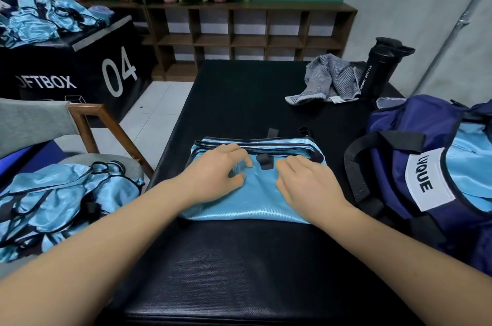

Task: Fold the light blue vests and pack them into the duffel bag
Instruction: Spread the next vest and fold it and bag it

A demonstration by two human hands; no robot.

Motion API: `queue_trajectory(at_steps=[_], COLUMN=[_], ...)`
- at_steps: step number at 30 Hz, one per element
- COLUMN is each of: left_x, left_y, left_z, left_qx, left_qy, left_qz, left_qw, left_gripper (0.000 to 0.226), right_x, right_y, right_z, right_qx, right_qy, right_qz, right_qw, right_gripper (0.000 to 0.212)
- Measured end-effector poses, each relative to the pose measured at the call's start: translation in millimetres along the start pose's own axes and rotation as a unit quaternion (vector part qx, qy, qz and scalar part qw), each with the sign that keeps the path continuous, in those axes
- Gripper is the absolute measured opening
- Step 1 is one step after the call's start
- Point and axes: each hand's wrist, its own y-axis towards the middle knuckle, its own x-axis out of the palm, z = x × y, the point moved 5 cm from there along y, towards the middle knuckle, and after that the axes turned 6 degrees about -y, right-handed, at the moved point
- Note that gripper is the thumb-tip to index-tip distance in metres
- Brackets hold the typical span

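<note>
A folded light blue vest [255, 200] with dark trim lies on the black table [239, 272], in the middle. My left hand [215, 174] rests on its left half with fingers curled, pinching the fabric near the top edge. My right hand [303, 182] lies on its right half, fingers bent and pressing the cloth. The navy duffel bag [415, 166] stands open at the right, with light blue vests [471, 166] showing inside it. A heap of unfolded light blue vests [61, 203] lies on the chair at the left.
A grey towel [324, 80] and a black sport bottle [380, 67] stand at the table's far right. A black box marked 04 [80, 64] at the back left bears more blue vests [40, 19]. A wooden shelf [239, 38] with plants lines the back wall.
</note>
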Motion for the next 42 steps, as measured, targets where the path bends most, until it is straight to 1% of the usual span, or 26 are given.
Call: queue_trajectory(at_steps=[2,5,6,9,11,13,15,17,18,20,23,25,28,31,35,37,39,40,42], left_x=[1.9,3.1,3.1,5.3,6.3,6.0,4.5,-2.3,-8.6,-25.3,-48.0,-54.5,-52.7,-48.1,-45.1,-44.6,-45.0,-46.0,-48.4], left_y=[0.8,2.0,2.2,3.9,5.7,7.2,7.2,7.2,7.3,8.4,8.5,7.9,8.0,9.8,12.5,12.9,12.3,11.9,10.4], left_z=[-3.4,-5.5,-6.5,-11.3,-14.2,-13.9,-13.1,-13.9,-15.9,-24.1,-49.1,-66.6,-83.2,-89.7,-88.1,-86.1,-83.0,-80.6,-77.2], left_qx=[-0.014,-0.019,-0.028,-0.046,-0.052,-0.057,-0.057,-0.055,-0.055,-0.065,-0.114,-0.153,-0.197,-0.205,-0.2,-0.203,-0.207,-0.208,-0.218], left_qy=[0.001,0.009,0.01,0.026,0.035,0.033,0.032,0.022,0.024,0.042,0.026,-0.004,-0.035,-0.051,-0.049,-0.045,-0.037,-0.036,-0.046], left_qz=[-0.018,-0.025,-0.028,-0.052,-0.056,-0.053,-0.047,-0.026,-0.005,0.052,0.131,0.152,0.135,0.109,0.095,0.089,0.082,0.081,0.082], left_qw=[1.0,0.999,0.999,0.997,0.996,0.996,0.997,0.998,0.998,0.996,0.984,0.976,0.97,0.971,0.974,0.974,0.974,0.974,0.971], left_gripper=[0.044,0.059,0.063,0.074,0.076,0.073,0.074,0.076,0.075,0.066,0.048,0.042,0.039,0.04,0.023,0.021,0.02,0.019,0.018], right_x=[6.2,17.5,20.2,25.5,20.9,12.9,8.9,9.6,11.4,13.1,3.7,-9.2,-28.4,-42.2,-43.8,-38.1,-31.1,-28.3,-24.8], right_y=[1.2,1.9,1.9,3.3,8.3,13.3,13.6,11.2,10.2,10.3,21.2,31.6,45.7,56.7,61.2,59.3,56.6,55.7,54.2], right_z=[1.6,6.1,6.4,9.6,11.1,6.8,-1.5,-7.6,-9.4,-10.7,-19.2,-35.8,-73.2,-109.3,-141.5,-150.5,-156.8,-158.6,-162.4], right_qx=[0.019,0.047,0.043,0.036,0.045,0.018,-0.028,-0.046,-0.041,-0.024,0.015,0.03,0.013,-0.023,-0.05,-0.048,-0.05,-0.048,-0.046], right_qy=[-0.007,-0.018,-0.031,-0.084,-0.092,-0.08,-0.044,0.011,0.036,0.06,0.094,0.139,0.191,0.205,0.186,0.17,0.145,0.132,0.115], right_qz=[-0.045,-0.134,-0.152,-0.198,-0.2,-0.176,-0.152,-0.145,-0.15,-0.158,-0.152,-0.149,-0.188,-0.22,-0.214,-0.198,-0.202,-0.212,-0.237], right_qw=[0.999,0.99,0.987,0.976,0.974,0.981,0.987,0.988,0.987,0.985,0.984,0.978,0.963,0.953,0.958,0.964,0.967,0.967,0.964], right_gripper=[0.011,0.013,0.019,0.051,0.061,0.058,0.043,0.029,0.026,0.029,0.038,0.039,0.047,0.053,0.05,0.041,0.031,0.031,0.042])
